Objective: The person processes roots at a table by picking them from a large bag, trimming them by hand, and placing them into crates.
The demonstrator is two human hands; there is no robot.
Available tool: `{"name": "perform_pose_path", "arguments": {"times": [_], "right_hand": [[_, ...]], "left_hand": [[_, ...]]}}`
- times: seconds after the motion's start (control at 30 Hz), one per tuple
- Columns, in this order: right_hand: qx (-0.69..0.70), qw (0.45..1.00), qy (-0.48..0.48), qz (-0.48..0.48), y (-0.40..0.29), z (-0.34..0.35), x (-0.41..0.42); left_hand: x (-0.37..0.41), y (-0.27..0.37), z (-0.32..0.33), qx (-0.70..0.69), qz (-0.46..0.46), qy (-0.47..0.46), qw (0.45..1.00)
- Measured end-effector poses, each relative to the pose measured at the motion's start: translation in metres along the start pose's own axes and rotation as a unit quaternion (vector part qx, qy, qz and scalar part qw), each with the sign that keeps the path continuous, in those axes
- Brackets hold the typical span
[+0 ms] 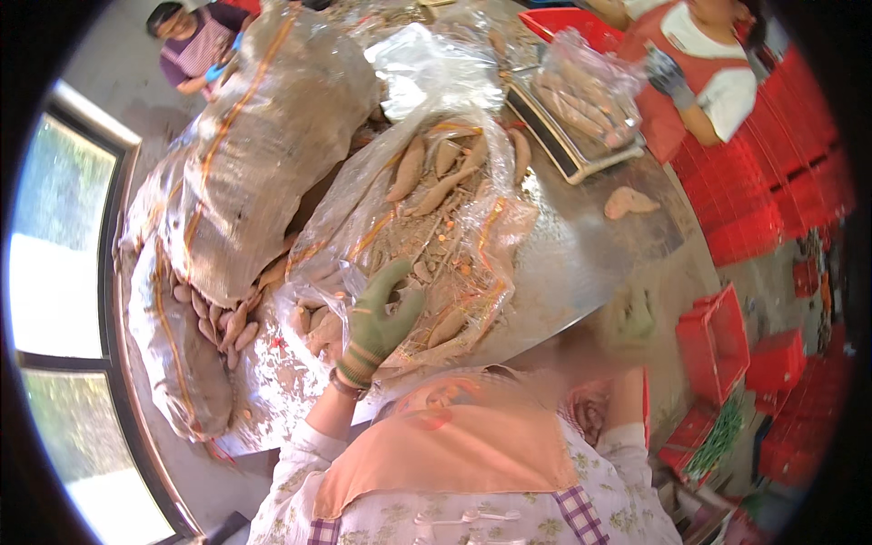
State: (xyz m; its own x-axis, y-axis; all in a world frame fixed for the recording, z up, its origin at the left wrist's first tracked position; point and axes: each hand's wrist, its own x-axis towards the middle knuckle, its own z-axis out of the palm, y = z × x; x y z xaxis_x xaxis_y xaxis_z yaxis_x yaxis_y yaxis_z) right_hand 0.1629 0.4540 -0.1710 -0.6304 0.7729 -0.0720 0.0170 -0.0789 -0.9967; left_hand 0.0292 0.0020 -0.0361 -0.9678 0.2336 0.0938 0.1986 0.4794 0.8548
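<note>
My left hand (pixel 385 317), in a green knit glove, is over the near edge of an opened clear woven sack (pixel 504 259), thumb and fingers apart, with nothing visible between them. Just left of it lies a clear plastic bag (pixel 320 310) with sweet potatoes inside. Loose sweet potatoes (pixel 409 169), soil and small broken pieces lie on the opened sack. My right hand (pixel 633 317), also gloved, is out past the table's near right edge, above a red crate that is partly hidden. It is blurred, and its fingers and any hold cannot be made out.
Large full sacks (pixel 272 136) line the table's left side, with sweet potatoes (pixel 228 323) spilling out. A scale (pixel 572 150) holds a bagged load (pixel 586 102); one sweet potato (pixel 630 202) lies near it. Two people stand across the table. Red crates (pixel 715 340) are at right.
</note>
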Motion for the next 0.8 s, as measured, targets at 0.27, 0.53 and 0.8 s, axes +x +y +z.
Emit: {"name": "perform_pose_path", "arguments": {"times": [0.27,0.53,0.8], "right_hand": [[-0.227,0.884,-0.380,-0.154,-0.099,0.335,0.050],[-0.528,0.754,-0.390,0.018,-0.024,0.517,0.062],[-0.197,0.868,-0.417,0.187,0.001,0.482,0.079]], "left_hand": [[-0.034,-0.015,-0.052,-0.098,-0.097,0.191,0.972],[-0.062,-0.012,-0.040,-0.102,-0.206,0.299,0.926],[-0.028,0.003,-0.021,-0.132,-0.181,0.245,0.943]]}}
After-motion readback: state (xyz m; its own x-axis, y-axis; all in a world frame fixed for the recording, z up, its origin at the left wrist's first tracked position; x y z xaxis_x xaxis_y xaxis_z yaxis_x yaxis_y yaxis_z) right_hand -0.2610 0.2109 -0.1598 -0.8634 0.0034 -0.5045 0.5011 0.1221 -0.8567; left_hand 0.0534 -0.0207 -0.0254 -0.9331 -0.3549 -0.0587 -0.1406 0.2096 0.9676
